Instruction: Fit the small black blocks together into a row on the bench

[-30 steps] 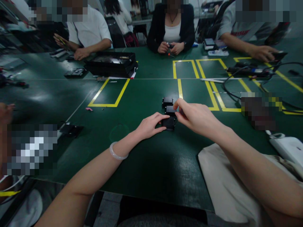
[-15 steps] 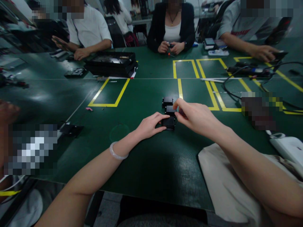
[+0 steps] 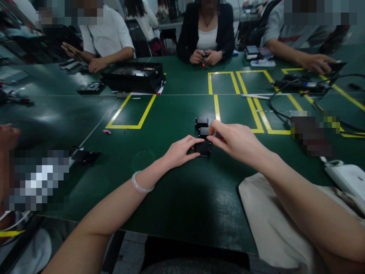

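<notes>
Three small black box-shaped parts lie in a column on the green table (image 3: 171, 190). Around the nearest black block (image 3: 203, 149), my left hand (image 3: 179, 152) has its thumb on the near edge and its fingers on the far edge. My right hand (image 3: 228, 137) is closed at the right end of the middle black block (image 3: 204, 132), index finger bent over it and thumb at its near side. That end is hidden behind my fingers. The farthest black block (image 3: 202, 121) sits just beyond, apart from both hands.
A beige cloth (image 3: 265, 217) lies under my right forearm, beside a white device (image 3: 348, 180). Black cables (image 3: 269, 102) run along the right. A black tray (image 3: 134, 76) stands at the far left. Several people sit around the table; one person's hand (image 3: 10, 137) is at the left edge.
My right thumb has moved slightly left, in against the near side of the middle block. My left hand and the blocks look unchanged.
</notes>
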A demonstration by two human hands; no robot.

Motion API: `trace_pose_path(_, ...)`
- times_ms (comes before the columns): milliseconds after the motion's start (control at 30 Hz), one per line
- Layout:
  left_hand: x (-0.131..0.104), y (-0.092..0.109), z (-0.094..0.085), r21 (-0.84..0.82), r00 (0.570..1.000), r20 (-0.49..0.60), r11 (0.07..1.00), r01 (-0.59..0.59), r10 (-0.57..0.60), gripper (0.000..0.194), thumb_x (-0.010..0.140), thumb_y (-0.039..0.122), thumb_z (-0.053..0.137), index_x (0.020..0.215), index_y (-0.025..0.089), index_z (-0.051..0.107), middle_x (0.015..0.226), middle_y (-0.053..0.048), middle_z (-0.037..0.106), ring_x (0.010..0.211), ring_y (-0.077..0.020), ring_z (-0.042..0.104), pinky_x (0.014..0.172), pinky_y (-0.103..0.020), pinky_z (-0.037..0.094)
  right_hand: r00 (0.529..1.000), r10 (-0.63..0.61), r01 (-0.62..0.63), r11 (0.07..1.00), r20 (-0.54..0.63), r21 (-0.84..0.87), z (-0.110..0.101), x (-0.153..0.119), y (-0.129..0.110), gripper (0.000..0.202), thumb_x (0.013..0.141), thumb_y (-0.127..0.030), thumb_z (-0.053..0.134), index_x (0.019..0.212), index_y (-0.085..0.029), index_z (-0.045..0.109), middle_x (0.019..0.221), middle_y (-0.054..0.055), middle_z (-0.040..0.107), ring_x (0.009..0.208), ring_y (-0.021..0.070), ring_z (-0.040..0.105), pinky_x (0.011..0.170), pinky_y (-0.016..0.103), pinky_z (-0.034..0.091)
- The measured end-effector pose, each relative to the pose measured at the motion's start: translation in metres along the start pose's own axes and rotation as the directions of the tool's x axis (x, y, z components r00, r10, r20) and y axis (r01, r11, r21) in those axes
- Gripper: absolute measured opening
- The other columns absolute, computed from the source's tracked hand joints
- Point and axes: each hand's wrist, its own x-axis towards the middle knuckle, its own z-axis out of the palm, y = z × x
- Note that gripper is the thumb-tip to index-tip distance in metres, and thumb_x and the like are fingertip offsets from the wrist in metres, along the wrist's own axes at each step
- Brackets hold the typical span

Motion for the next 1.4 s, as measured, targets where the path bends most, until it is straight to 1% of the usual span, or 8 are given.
trace_pose_path(133,0.0002,0.0003,-0.0007,-0.012,1.000,0.011,1.000,0.003,-0.003,0.047,0.090,0.031,0.058,0.134,0.028,0.043,0.118,-0.006,0.053,0.093,-0.0172,0.060,0.080,-0.030,0.049,1.000,0.009,-0.009,1.000,-0.002,0.004,-0.0009,0.0002,-0.0007,0.017,0.093,-0.029,0.040,0.104,-0.021,0.050,0.081,0.001,0.067,0.063,0.0157,0.056,0.054,0.026,0.027)
trace_pose_path(333,0.0003,0.0012,-0.0011,-0.011,1.000,0.003,1.000,0.000,0.000,0.045,0.090,0.032,0.057,0.133,0.027,0.044,0.117,-0.006,0.054,0.094,-0.0175,0.060,0.081,-0.030,0.049,1.000,0.004,-0.004,1.000,0.014,0.022,-0.0022,0.0007,-0.0014,0.020,0.095,-0.037,0.040,0.099,-0.021,0.051,0.080,0.003,0.067,0.066,0.0167,0.057,0.055,0.026,0.027)
trace_pose_path(533,0.0004,0.0028,-0.0025,-0.011,1.000,0.019,1.000,0.012,-0.011,0.047,0.090,0.031,0.058,0.134,0.027,0.044,0.120,-0.006,0.053,0.094,-0.0169,0.060,0.081,-0.030,0.049,1.000,0.015,-0.015,1.000,0.000,0.020,-0.0028,0.0003,-0.0026,0.018,0.094,-0.029,0.038,0.104,-0.021,0.051,0.081,0.002,0.067,0.064,0.0159,0.056,0.055,0.026,0.028)
trace_pose_path(700,0.0010,0.0028,-0.0024,0.001,1.000,0.019,1.000,0.013,-0.013,0.046,0.090,0.032,0.058,0.134,0.026,0.044,0.117,-0.006,0.053,0.096,-0.0177,0.059,0.082,-0.030,0.049,1.000,-0.002,0.002,1.000,-0.007,0.028,-0.0016,0.0002,-0.0017,0.021,0.095,-0.037,0.039,0.101,-0.021,0.052,0.081,0.002,0.066,0.066,0.0166,0.057,0.055,0.026,0.027)
trace_pose_path(900,0.0008,0.0030,-0.0026,-0.010,1.000,0.022,1.000,0.012,-0.012,0.046,0.090,0.032,0.057,0.134,0.027,0.043,0.118,-0.006,0.053,0.094,-0.0172,0.059,0.082,-0.030,0.049,1.000,0.021,-0.021,0.999,-0.001,0.026,-0.0020,0.0003,-0.0024,0.019,0.094,-0.029,0.037,0.104,-0.021,0.051,0.081,0.002,0.066,0.064,0.0155,0.056,0.055,0.026,0.028)
trace_pose_path(1100,0.0007,0.0025,-0.0021,-0.016,1.000,0.012,1.000,0.007,-0.007,0.046,0.090,0.031,0.057,0.134,0.027,0.044,0.117,-0.006,0.054,0.095,-0.0178,0.060,0.081,-0.030,0.049,1.000,-0.002,0.002,0.999,0.006,0.034,-0.0015,0.0005,-0.0016,0.020,0.095,-0.036,0.039,0.100,-0.021,0.051,0.081,0.003,0.066,0.065,0.0164,0.056,0.055,0.025,0.027)
trace_pose_path(1267,0.0007,0.0025,-0.0023,-0.016,1.000,0.016,1.000,0.003,-0.003,0.046,0.090,0.032,0.057,0.134,0.028,0.044,0.118,-0.006,0.053,0.093,-0.0176,0.060,0.081,-0.031,0.050,1.000,0.027,-0.027,0.999,0.001,0.036,-0.0028,-0.0001,-0.0029,0.018,0.094,-0.029,0.037,0.104,-0.021,0.050,0.081,0.002,0.067,0.064,0.0158,0.056,0.055,0.025,0.027)
trace_pose_path(1400,0.0010,0.0020,-0.0017,-0.011,1.000,0.012,1.000,0.006,-0.006,0.046,0.090,0.032,0.057,0.134,0.027,0.044,0.117,-0.006,0.053,0.094,-0.0177,0.059,0.081,-0.030,0.050,1.000,0.006,-0.006,0.999,-0.006,0.044,-0.0019,-0.0004,-0.0025,0.019,0.095,-0.033,0.038,0.102,-0.021,0.050,0.082,0.002,0.066,0.065,0.0164,0.056,0.055,0.026,0.027)
